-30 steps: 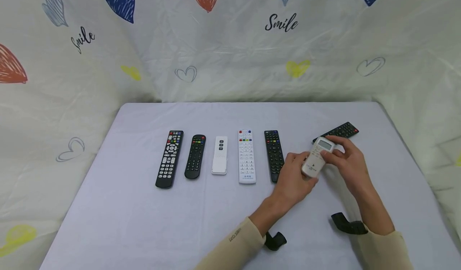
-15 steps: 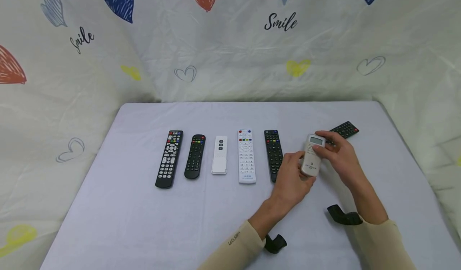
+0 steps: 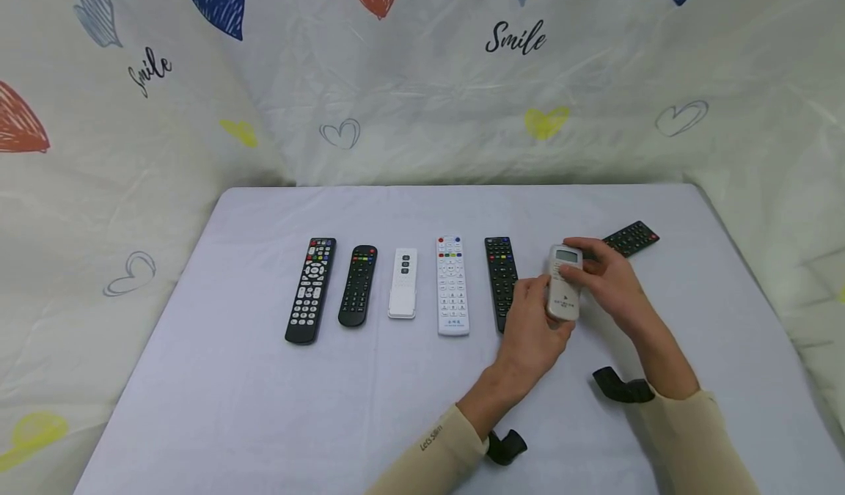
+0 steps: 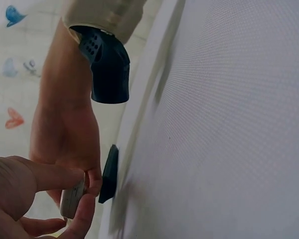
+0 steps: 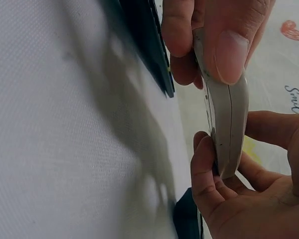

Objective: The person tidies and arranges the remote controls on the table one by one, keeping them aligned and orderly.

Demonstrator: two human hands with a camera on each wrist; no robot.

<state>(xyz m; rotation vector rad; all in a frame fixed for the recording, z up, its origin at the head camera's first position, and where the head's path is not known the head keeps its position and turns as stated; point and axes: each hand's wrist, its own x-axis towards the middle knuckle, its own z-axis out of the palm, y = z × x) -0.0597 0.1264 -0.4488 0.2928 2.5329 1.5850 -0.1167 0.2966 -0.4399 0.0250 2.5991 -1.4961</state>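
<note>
A small white remote control [image 3: 564,290] with a grey display at its top is held above the table between both hands. My left hand [image 3: 530,334] grips its lower end from the left. My right hand [image 3: 610,286] pinches its upper right side, the thumb lying over the front. In the right wrist view the white remote [image 5: 226,119] shows edge-on, fingers of both hands around it. Just left of the left hand lies a black remote [image 3: 502,275], its lower end partly hidden. Behind the right hand another black remote [image 3: 632,238] lies slanted, partly covered.
Further left, in a row on the white table [image 3: 264,407], lie a long black remote [image 3: 310,290], a shorter black remote [image 3: 358,286], a slim white remote [image 3: 403,286] and a longer white remote [image 3: 452,286]. A heart-printed cloth [image 3: 422,77] hangs behind the table.
The held white remote has shifted left and turned from slanted to nearly upright in the head view. My right hand has moved left with it, uncovering less of nothing else; the other remotes stay put.
</note>
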